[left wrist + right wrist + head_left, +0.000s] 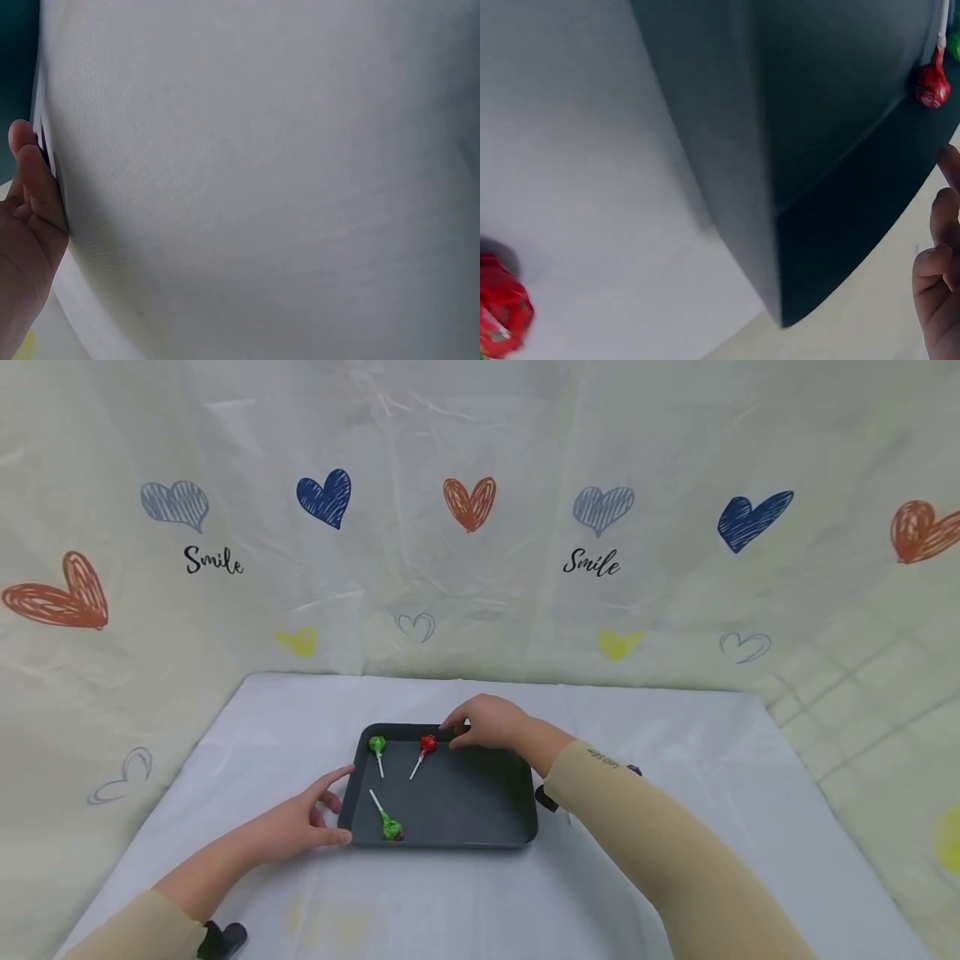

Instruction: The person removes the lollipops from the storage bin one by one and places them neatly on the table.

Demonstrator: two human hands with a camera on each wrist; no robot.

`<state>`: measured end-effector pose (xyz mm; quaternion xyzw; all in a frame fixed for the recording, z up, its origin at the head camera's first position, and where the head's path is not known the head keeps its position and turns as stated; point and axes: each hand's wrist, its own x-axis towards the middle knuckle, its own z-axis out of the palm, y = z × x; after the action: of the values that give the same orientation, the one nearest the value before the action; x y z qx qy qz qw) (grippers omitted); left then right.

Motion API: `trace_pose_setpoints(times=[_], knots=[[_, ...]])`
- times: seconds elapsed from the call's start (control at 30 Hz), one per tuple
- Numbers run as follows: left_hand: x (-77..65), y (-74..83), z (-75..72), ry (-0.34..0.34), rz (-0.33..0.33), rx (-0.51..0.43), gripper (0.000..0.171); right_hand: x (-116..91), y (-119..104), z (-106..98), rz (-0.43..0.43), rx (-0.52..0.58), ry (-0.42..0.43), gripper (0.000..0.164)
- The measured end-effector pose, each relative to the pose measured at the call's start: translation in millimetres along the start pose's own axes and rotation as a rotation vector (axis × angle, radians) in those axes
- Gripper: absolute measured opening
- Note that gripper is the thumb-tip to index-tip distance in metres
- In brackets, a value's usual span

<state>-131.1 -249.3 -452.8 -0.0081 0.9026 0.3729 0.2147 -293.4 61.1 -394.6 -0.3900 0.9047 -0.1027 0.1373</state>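
A dark grey tray (472,802) lies on the white-covered table. Inside it, a green lollipop (377,744) and a red lollipop (427,743) lie near the far rim, sticks towards me. Another green lollipop (392,828) is by the near rim, its stick pointing away. My left hand (300,822) is at the tray's left side, thumb and fingers apart, fingertips right at the rim. Over the far rim, just right of the red lollipop, is my right hand (491,722), its fingers bent and parted with nothing seen between them.
A purple-wrapped lollipop (634,769) is mostly hidden behind the right sleeve. In the right wrist view, a red-wrapped candy (502,307) lies on the table outside the tray. Behind the table hangs a pale sheet (525,427) printed with hearts.
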Motion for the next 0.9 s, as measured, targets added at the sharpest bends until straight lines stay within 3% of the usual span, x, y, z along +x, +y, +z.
trace_pose_setpoints(times=[0.47,0.9], knots=[[-0.9,5.2,-0.8,-0.009,-0.005,-0.003,0.106,17.3,-14.2,8.2,0.001,-0.156,-0.09,0.046],[-1.8,7.2,-2.1,-0.002,-0.03,0.009,0.107,25.6,-23.4,11.2,-0.005,-0.216,-0.15,0.047]])
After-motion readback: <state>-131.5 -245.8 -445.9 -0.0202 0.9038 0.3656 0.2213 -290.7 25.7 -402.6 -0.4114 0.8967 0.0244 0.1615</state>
